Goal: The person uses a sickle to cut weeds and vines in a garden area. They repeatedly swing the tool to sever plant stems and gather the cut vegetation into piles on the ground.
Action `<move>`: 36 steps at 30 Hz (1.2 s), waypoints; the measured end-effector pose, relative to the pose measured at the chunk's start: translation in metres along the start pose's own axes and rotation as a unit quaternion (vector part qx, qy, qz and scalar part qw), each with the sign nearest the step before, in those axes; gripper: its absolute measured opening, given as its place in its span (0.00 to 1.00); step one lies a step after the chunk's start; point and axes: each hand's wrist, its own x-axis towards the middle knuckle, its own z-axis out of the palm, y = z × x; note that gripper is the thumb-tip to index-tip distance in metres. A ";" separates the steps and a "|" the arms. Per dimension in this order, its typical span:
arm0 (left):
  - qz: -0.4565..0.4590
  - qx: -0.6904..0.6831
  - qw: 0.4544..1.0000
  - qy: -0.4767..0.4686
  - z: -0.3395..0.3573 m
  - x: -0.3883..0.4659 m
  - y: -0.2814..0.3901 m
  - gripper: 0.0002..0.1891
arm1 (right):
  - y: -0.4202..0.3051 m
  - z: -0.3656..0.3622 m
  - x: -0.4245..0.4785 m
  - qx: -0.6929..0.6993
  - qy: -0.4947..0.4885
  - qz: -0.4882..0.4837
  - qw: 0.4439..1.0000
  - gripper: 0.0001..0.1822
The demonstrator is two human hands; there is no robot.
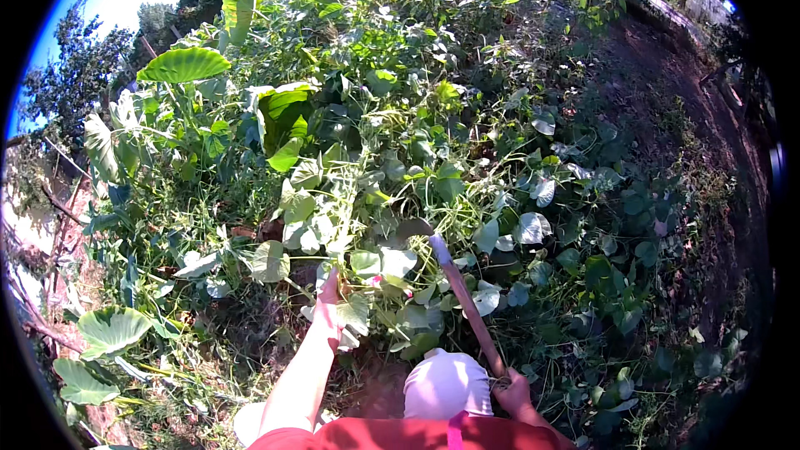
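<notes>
In my right hand (514, 390) is the long wooden handle (470, 309) of a sickle. It slants up and left to a pale metal collar (440, 250) and a dark curved blade (415, 227), which lies among the stems. My left hand (330, 300) is around a bunch of leafy vines (347, 244) left of the blade. Broad leaves hide most of its fingers. Small pink spots (375, 281) that may be flowers show among the leaves between hand and handle.
Large elephant-ear leaves (184, 65) rise at the upper left, with more (114, 331) at the lower left. Dry branches (59, 206) stick out at the left edge. A bare earth strip (675, 81) runs along the right. My pale-clothed knee (447, 384) is beside the handle.
</notes>
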 end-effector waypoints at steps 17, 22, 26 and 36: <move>0.066 0.058 0.996 0.013 -0.001 -0.022 0.009 0.10 | -0.029 0.017 0.122 0.331 -0.066 0.250 0.907 0.06; 0.121 0.142 0.982 -0.029 -0.005 -0.041 0.005 0.11 | 0.041 0.036 -0.040 0.331 0.019 0.308 0.892 0.10; 0.180 0.197 0.964 -0.013 -0.043 0.000 -0.023 0.10 | -0.005 0.012 0.006 0.300 0.050 0.194 0.932 0.07; 0.120 0.096 0.988 -0.011 -0.034 -0.026 -0.001 0.07 | -0.261 -0.021 0.228 0.411 0.020 -0.138 0.901 0.06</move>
